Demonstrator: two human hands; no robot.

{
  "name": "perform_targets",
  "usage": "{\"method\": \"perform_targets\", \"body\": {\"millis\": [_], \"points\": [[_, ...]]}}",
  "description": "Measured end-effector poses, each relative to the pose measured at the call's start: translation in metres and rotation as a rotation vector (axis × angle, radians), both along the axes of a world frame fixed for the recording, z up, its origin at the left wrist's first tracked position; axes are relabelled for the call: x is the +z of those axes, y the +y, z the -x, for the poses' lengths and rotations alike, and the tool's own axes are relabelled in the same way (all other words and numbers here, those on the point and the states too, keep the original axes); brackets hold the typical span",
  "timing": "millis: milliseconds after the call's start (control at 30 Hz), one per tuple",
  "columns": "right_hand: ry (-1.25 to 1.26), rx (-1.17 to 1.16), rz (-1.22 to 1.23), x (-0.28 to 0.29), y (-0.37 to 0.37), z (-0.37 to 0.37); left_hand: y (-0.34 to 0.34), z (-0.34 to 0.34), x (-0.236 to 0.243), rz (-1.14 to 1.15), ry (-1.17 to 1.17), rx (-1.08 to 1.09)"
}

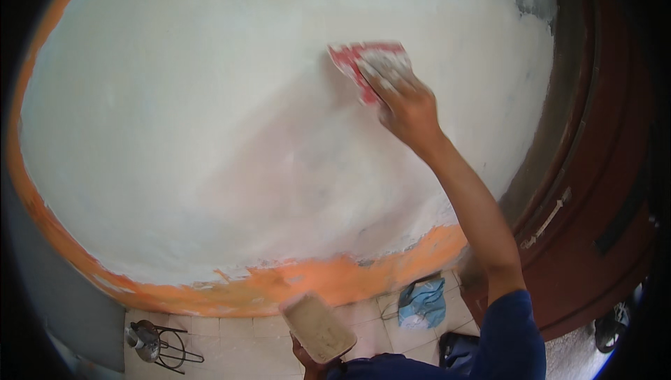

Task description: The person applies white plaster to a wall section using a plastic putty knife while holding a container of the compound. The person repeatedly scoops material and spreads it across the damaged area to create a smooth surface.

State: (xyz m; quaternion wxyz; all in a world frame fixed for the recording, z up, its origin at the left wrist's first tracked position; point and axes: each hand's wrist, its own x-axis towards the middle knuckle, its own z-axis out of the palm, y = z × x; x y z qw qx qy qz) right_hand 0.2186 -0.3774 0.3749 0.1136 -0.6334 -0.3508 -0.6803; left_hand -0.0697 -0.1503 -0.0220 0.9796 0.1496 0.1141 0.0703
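Wall point(161, 114) fills most of the head view, pale over its broad middle, with a ragged orange band point(300, 279) along its foot. Up against that pale stretch, as near as I can judge from here, is a flat red spreader point(349, 59) smeared white. The right grip point(407, 104) is closed on it, fingers laid along its smeared face; I can't see the thumb well. Held that way, the flat of the hand probably backs the plate evenly, so pressure would reach the whole edge. The arm stretches up and away from the dark blue sleeve point(514, 327), throwing a soft shadow on the wall. Down by the person's middle, the left grip point(305, 360) clasps a shallow tan tray point(300, 330) by its lower side, though the body hides much of the hold. Its beige inside faces up, presumably so nothing spills, and sitting close to the body likely spares that arm. A crumpled blue bag point(423, 303) lies on the tiled floor point(237, 348), near the wall's foot; a dark-legged stool point(178, 359) stands to the left, well apart from both hands, perhaps to leave standing room. On the right, a reddish-brown door-like panel point(594, 254) borders the wall.
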Motion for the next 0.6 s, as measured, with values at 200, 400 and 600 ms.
{"method": "perform_targets", "body": {"millis": [200, 400, 600], "points": [[0.207, -0.106, 0.154, -0.065, 0.026, -0.023, 0.005, 0.008, 0.002, -0.053, -0.003, 0.070], [0.400, -0.028, 0.112, -0.170, -0.009, 0.018, -0.006, 0.016, 0.054, -0.113, -0.036, 0.099], [0.209, -0.089, -0.111, -0.027, -0.043, 0.002, -0.014, 0.017, 0.062, -0.313, 0.138, 0.287]]}}
